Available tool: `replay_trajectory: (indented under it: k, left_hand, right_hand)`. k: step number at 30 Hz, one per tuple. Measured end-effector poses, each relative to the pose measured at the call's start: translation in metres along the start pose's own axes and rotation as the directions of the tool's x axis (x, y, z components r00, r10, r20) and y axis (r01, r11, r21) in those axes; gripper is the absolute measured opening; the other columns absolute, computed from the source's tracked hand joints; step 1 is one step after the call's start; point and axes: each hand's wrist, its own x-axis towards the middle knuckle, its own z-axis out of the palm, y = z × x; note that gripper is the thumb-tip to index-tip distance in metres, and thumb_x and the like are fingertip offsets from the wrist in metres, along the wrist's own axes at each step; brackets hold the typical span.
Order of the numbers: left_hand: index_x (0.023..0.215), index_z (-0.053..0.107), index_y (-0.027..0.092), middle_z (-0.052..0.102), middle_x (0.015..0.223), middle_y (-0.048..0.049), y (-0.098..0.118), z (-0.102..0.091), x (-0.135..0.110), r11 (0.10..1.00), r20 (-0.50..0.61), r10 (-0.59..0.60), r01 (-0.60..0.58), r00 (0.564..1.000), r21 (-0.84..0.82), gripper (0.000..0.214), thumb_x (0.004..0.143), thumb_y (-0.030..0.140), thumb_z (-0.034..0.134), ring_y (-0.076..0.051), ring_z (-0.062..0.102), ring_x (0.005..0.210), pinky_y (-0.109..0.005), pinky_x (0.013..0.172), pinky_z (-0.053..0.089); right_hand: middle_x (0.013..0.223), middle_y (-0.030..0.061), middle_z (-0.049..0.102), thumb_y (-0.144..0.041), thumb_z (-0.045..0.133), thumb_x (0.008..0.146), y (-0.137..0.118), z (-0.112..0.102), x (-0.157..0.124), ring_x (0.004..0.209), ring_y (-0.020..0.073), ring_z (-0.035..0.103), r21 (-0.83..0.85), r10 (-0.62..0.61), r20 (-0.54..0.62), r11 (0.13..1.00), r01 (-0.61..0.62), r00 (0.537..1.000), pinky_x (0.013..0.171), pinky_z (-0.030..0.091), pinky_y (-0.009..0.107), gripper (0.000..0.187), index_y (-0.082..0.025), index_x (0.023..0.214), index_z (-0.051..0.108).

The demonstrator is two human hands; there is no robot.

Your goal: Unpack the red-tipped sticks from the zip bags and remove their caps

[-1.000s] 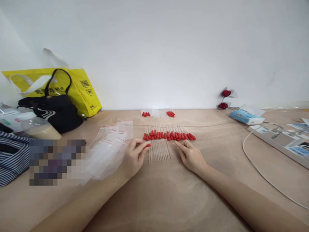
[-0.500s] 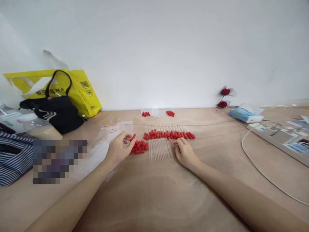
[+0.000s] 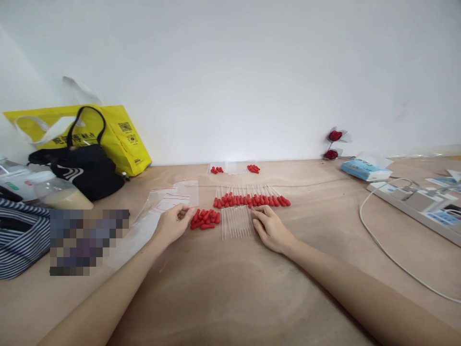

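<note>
A loose heap of red rubber caps [image 3: 205, 218] lies on the wooden table [image 3: 230, 288], just left of a row of clear glass tubes [image 3: 236, 223]. Behind it runs a line of tubes with red caps fitted [image 3: 252, 200]. My left hand [image 3: 175, 222] rests beside the heap, on the edge of a stack of clear zip bags [image 3: 158, 211]. Its fingers are curled and nothing shows in them. My right hand [image 3: 270, 228] lies at the right end of the tubes, fingers stretched toward them, holding nothing.
A yellow bag [image 3: 118, 134] and a black handbag [image 3: 84, 166] stand at the back left. Two small bags of red caps [image 3: 234, 168] lie by the wall. A tissue pack [image 3: 365, 169], a power strip [image 3: 418, 204] and a white cable [image 3: 389, 257] occupy the right.
My left hand has moved left from the tubes to the zip bags, leaving a heap of red caps on the table. My right hand has shifted slightly left and opened.
</note>
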Motion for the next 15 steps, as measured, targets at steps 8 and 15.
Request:
replay_trajectory:
  k: [8,15]
  left_hand:
    - [0.074,0.059,0.019,0.065,0.07,-0.0011,-0.001,-0.002,0.013,0.994,-0.105,0.042,-0.031,0.994,0.103,0.029,0.07,0.045,0.047,-0.015,0.057,0.064,-0.024,0.059,0.042]
    - [0.073,0.065,0.022,0.067,0.08,-0.0023,0.038,0.014,0.05,0.948,0.1,0.016,-0.047,0.995,0.316,0.023,0.068,0.04,0.051,-0.019,0.059,0.073,-0.025,0.06,0.039]
  right_hand:
    - [0.103,0.0114,0.049,-0.017,0.041,0.082,-0.002,-0.001,-0.002,0.1,0.0203,0.049,-0.023,-0.048,0.034,0.999,0.049,0.998,0.087,0.044,0.038,0.026,-0.016,0.106,0.05]
    - [0.108,0.014,0.047,-0.023,0.041,0.084,-0.006,-0.004,-0.003,0.105,0.0222,0.046,-0.026,-0.056,0.072,0.998,0.058,0.996,0.09,0.042,0.04,0.028,-0.014,0.11,0.048]
